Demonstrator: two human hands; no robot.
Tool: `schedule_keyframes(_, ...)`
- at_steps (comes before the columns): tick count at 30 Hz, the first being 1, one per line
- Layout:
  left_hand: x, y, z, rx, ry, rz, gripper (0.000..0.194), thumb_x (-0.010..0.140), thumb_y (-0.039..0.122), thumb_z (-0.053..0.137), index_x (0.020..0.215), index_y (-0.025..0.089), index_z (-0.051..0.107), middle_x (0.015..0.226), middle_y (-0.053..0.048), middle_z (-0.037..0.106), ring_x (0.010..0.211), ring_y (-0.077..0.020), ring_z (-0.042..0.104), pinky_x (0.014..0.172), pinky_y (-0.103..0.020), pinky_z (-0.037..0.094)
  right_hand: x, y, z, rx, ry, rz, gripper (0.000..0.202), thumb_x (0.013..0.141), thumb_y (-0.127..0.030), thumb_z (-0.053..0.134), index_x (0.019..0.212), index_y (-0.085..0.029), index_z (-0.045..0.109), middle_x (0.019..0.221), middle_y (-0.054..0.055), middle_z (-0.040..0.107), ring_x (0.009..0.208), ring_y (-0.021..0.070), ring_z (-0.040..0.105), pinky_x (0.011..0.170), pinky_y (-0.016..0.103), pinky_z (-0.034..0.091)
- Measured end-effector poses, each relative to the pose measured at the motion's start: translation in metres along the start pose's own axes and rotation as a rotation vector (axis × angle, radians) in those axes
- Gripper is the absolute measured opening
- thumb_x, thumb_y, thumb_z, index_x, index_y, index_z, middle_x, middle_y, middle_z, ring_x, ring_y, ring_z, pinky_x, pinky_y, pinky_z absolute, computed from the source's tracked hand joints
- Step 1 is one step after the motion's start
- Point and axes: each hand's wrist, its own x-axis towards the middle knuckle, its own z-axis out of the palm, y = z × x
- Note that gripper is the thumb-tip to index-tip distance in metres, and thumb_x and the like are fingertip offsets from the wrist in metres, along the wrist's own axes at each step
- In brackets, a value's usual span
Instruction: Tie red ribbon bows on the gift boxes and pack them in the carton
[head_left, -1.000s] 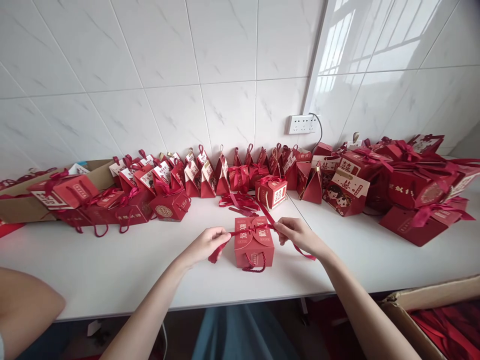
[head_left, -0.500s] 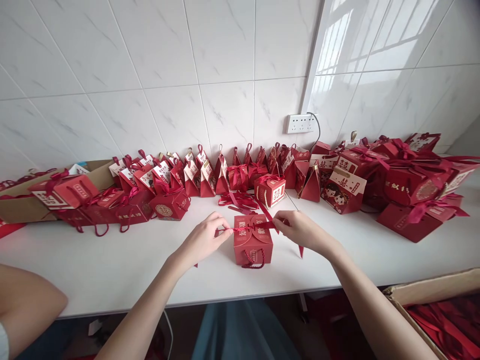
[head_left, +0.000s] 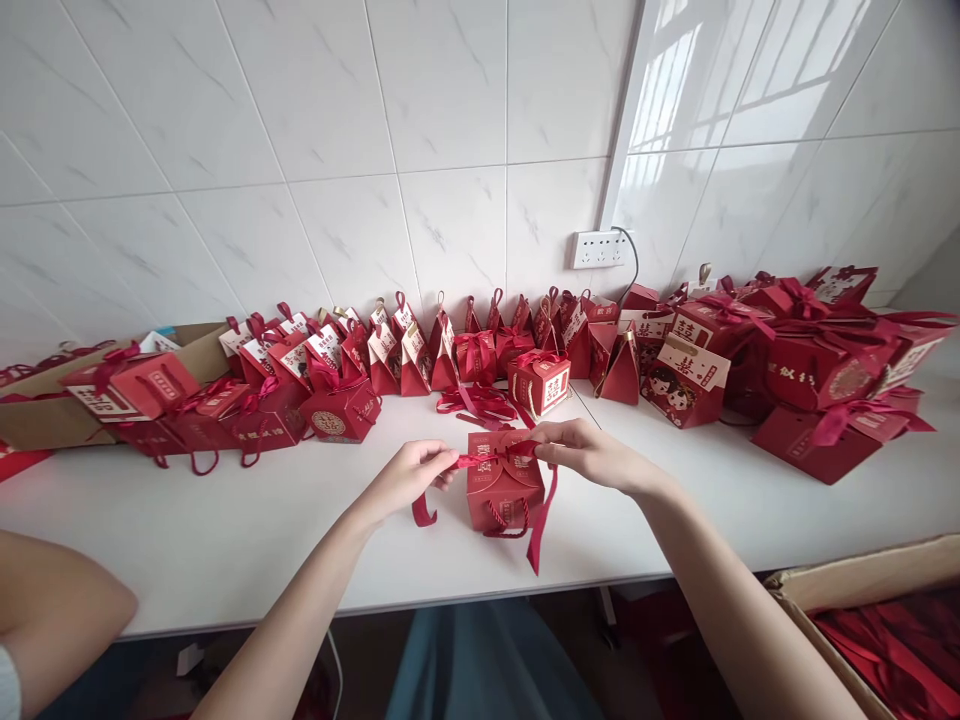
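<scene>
Two hands draw a red ribbon (head_left: 474, 461) across the lid of a red box (head_left: 506, 498).
The box sits near the front edge of the white table (head_left: 630, 545), cord handle on its near side; the left hand's (head_left: 409, 475) grip pinches the ribbon left of the lid, the right hand's (head_left: 589, 452) pinches it over the lid's right side, one tail hanging down there, while loose ribbons (head_left: 480, 404) lie on the far side.
</scene>
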Motion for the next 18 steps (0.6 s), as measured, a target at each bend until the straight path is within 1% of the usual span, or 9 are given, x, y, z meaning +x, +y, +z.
schedule_keyframes(2,0.001,0.000,0.001,0.017,0.018,-0.017,0.030,0.079,0.043,0.051,0.065,0.017,0.052,0.062,0.001,0.054,0.059,-0.0125,0.052,0.062,-0.025,0.041,0.003,-0.001,0.003,0.065,0.006,-0.035,0.026,0.082,-0.038,0.054,0.075,-0.017,0.067,0.095,0.007,0.065,0.086,0.0200,0.057,0.075,0.031,0.044)
schedule_keyframes(4,0.000,0.001,0.003,0.072,0.044,-0.030,0.029,0.079,0.044,0.051,0.069,0.017,0.052,0.058,0.002,0.052,0.051,-0.0104,0.045,0.053,-0.023,0.036,0.006,-0.002,0.006,0.112,0.027,-0.053,0.027,0.081,-0.039,0.055,0.075,-0.017,0.068,0.114,0.009,0.062,0.099,0.0230,0.056,0.085,0.033,0.044)
schedule_keyframes(6,-0.001,0.003,0.005,0.122,0.065,-0.025,0.027,0.079,0.045,0.050,0.075,0.018,0.054,0.055,0.004,0.048,0.047,-0.0092,0.039,0.047,-0.022,0.029,0.009,-0.001,0.008,0.135,0.055,-0.069,0.027,0.081,-0.041,0.057,0.075,-0.018,0.069,0.120,0.010,0.059,0.105,0.0245,0.055,0.091,0.036,0.041)
schedule_keyframes(7,-0.001,0.004,0.006,0.133,0.069,-0.011,0.026,0.080,0.044,0.051,0.078,0.019,0.054,0.054,0.005,0.046,0.046,-0.0091,0.037,0.046,-0.021,0.027,0.011,0.000,0.010,0.139,0.057,-0.080,0.027,0.080,-0.043,0.057,0.077,-0.018,0.069,0.119,0.010,0.060,0.105,0.0246,0.055,0.093,0.037,0.041)
schedule_keyframes(9,-0.002,0.006,0.008,0.140,0.065,0.028,0.026,0.080,0.044,0.050,0.078,0.019,0.054,0.054,0.005,0.043,0.047,-0.0093,0.038,0.046,-0.021,0.028,0.015,0.003,0.013,0.136,0.039,-0.096,0.030,0.081,-0.046,0.057,0.080,-0.019,0.070,0.106,0.009,0.065,0.098,0.0240,0.058,0.090,0.037,0.043)
schedule_keyframes(11,-0.002,0.006,0.010,0.120,0.059,0.060,0.026,0.081,0.044,0.050,0.078,0.018,0.054,0.058,0.004,0.045,0.050,-0.0100,0.042,0.049,-0.021,0.032,0.019,0.007,0.018,0.115,0.039,-0.106,0.034,0.082,-0.049,0.055,0.081,-0.018,0.070,0.089,0.006,0.067,0.086,0.0222,0.061,0.081,0.034,0.047)
schedule_keyframes(13,-0.002,0.006,0.012,0.088,0.058,0.072,0.026,0.081,0.044,0.050,0.083,0.019,0.054,0.065,0.003,0.049,0.054,-0.0107,0.047,0.052,-0.022,0.038,0.024,0.011,0.023,0.086,0.088,-0.115,0.034,0.082,-0.048,0.053,0.081,-0.018,0.070,0.079,0.004,0.067,0.079,0.0205,0.061,0.074,0.031,0.048)
schedule_keyframes(15,-0.002,0.006,0.013,0.067,0.050,0.065,0.026,0.081,0.043,0.050,0.090,0.019,0.052,0.071,0.002,0.052,0.054,-0.0107,0.050,0.054,-0.023,0.040,0.027,0.016,0.028,0.073,0.163,-0.110,0.031,0.081,-0.045,0.054,0.081,-0.018,0.071,0.078,0.003,0.067,0.079,0.0203,0.061,0.072,0.030,0.048)
schedule_keyframes(18,-0.004,0.005,0.013,0.076,0.031,0.018,0.026,0.082,0.043,0.048,0.095,0.021,0.049,0.073,0.003,0.053,0.047,-0.0086,0.046,0.048,-0.022,0.037,0.030,0.021,0.034,0.062,0.260,-0.072,0.027,0.079,-0.039,0.056,0.081,-0.017,0.071,0.082,0.005,0.069,0.080,0.0219,0.062,0.072,0.032,0.048)
